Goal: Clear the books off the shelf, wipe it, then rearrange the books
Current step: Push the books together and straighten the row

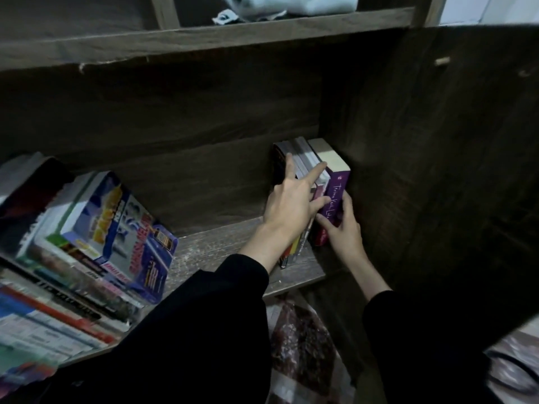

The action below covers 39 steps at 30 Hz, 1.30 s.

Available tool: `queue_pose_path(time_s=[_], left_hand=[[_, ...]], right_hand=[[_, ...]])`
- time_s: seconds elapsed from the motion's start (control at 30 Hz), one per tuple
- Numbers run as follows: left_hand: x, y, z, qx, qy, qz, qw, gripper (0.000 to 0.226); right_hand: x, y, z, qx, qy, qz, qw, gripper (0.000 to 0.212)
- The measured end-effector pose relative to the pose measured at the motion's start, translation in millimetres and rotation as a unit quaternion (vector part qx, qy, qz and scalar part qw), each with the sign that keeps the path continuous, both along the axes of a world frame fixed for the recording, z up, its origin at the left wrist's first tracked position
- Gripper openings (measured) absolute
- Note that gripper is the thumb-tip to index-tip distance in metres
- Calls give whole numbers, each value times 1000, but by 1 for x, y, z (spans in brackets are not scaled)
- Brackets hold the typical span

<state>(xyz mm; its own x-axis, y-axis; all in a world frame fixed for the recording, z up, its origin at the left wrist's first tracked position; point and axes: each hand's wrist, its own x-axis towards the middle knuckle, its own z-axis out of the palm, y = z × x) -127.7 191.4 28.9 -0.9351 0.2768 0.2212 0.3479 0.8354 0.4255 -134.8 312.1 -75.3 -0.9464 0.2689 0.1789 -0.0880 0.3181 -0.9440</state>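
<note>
A small group of upright books stands at the right end of the dusty wooden shelf point(221, 249), against the side wall. The outermost one is a purple book point(335, 191) with white handwriting on its spine. Beside it are pale-edged books point(306, 157) and a dark book point(277, 167). My left hand point(291, 205) lies over the group with its fingers spread straight, one on the dark book and one reaching the top of the purple book. My right hand point(344, 228) pinches the lower spine of the purple book between thumb and fingers.
A large pile of leaning books point(87, 243) fills the left part of the same shelf. A pale blue cloth point(291, 4) lies on the shelf above. A patterned fabric point(303, 345) shows below the shelf edge. The dark cabinet wall point(423, 170) closes off the right side.
</note>
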Motion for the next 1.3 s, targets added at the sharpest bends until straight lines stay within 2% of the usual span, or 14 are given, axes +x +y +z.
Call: queue_pose_path(time_s=[0.1,0.2,0.33,0.53,0.73,0.87,1.0,1.2,1.3], left_hand=[[0,-7,-4,37,8,0,999,70],[0,-21,-7,59,9,16,998,70],[4,-44,-5,89,7,31,996,67],[19,-86,-2,69,-6,48,996,68],[46,-137,1,49,8,92,995,68],[59,-180,-2,51,9,115,992,85],[66,-220,-1,-13,-10,158,987,97],[73,-227,13,-111,-39,140,983,90],[66,-227,16,-284,5,184,941,88]], right_hand=[[3,4,-7,-44,11,74,996,78],[5,1,-2,-76,-10,159,984,97],[6,-20,10,-44,-29,223,973,111],[13,-51,6,-49,-35,235,970,101],[18,-104,2,-61,-31,311,948,99],[24,-147,0,-82,-24,355,931,100],[31,-185,-1,-57,-31,374,925,106],[33,-190,3,-29,-50,379,924,113],[32,-192,1,-4,-56,392,918,117]])
